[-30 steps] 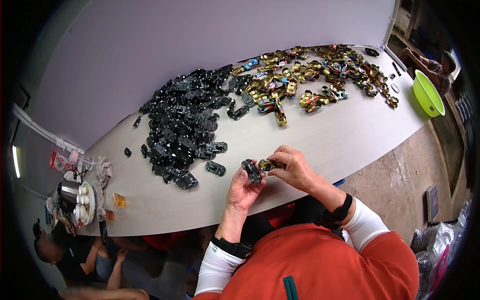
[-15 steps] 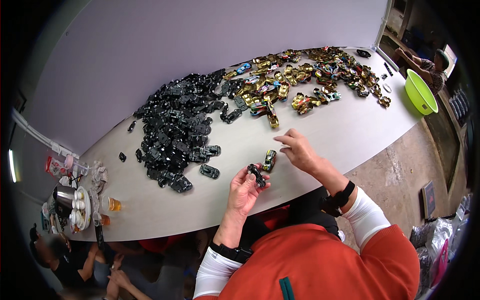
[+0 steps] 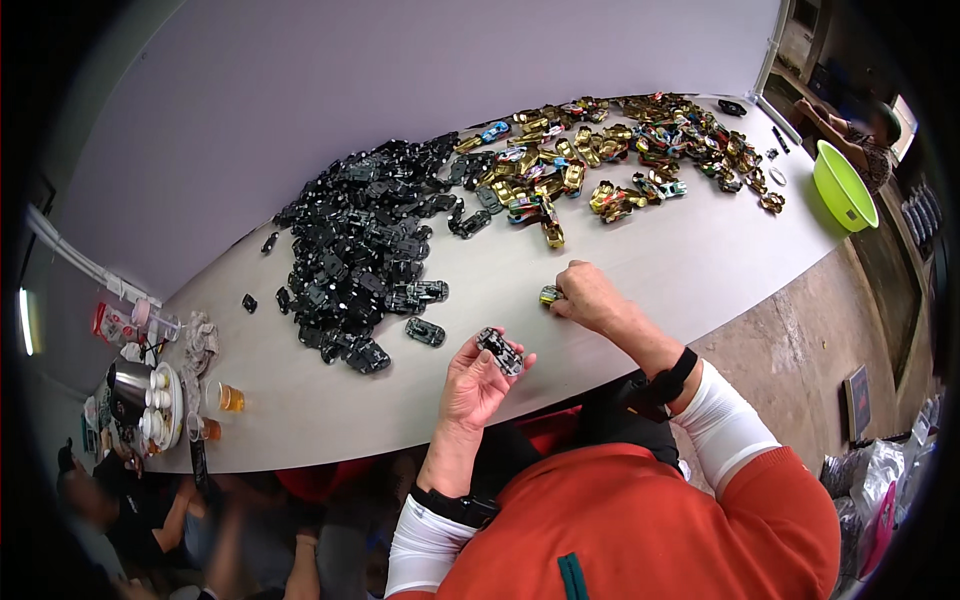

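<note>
Near the table's front edge, my left hand (image 3: 470, 388) pinches a black toy car chassis (image 3: 500, 351), its grey-patterned side facing up. To the right and a little farther in, my right hand (image 3: 597, 300) is closed over a small yellow toy car body (image 3: 550, 295) at the tabletop; my fingers cover most of it. A single black chassis (image 3: 426, 332) lies left of my left hand, beside a large heap of black chassis (image 3: 350, 250). Beyond my right hand spreads a pile of gold and multicoloured car bodies (image 3: 540, 175).
The pale table (image 3: 690, 270) runs along a wall (image 3: 420, 70). A lime-green basin (image 3: 843, 185) is at its right end. On the left are glasses of amber drink (image 3: 231, 398), a tray with small cups (image 3: 170, 415) and a cloth (image 3: 200, 345). Other people sit at both ends.
My right hand has come down and closed on the yellow car body, now farther from my left hand. My left hand has turned the chassis so its patterned side shows.
</note>
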{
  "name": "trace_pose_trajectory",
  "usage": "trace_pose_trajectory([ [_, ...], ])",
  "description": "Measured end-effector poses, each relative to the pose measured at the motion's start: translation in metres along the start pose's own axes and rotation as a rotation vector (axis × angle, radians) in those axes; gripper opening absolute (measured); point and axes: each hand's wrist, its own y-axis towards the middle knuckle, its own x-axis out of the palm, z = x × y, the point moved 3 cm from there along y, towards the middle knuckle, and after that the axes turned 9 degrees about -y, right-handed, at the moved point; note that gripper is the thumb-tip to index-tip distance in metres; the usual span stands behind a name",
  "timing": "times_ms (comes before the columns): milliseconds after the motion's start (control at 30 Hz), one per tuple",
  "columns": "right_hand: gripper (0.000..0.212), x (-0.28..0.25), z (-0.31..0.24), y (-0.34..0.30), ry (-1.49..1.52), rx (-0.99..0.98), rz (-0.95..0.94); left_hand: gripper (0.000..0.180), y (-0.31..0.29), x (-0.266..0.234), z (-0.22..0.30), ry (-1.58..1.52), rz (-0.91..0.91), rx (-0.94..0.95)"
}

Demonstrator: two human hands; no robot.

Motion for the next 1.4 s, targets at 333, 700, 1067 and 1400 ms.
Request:
trace_pose_trajectory([
  [333,0.017,-0.034,-0.066,-0.052,1.14,-0.057,0.022,0.037,-0.005,0.021,0.017,0.19,-0.015,0.231],
  [700,0.018,-0.03,-0.065,-0.053,1.014,-0.142,0.122,0.038,-0.004,0.035,0.014,0.326,-0.002,0.311],
  [1067,0.015,-0.036,-0.068,-0.053,0.982,-0.133,0.14,0.039,-0.005,0.035,0.013,0.338,0.012,0.311],
  [1400,0.019,-0.039,-0.074,-0.058,0.817,-0.279,0.305,0.041,-0.006,0.048,0.006,0.52,-0.025,0.35],
])
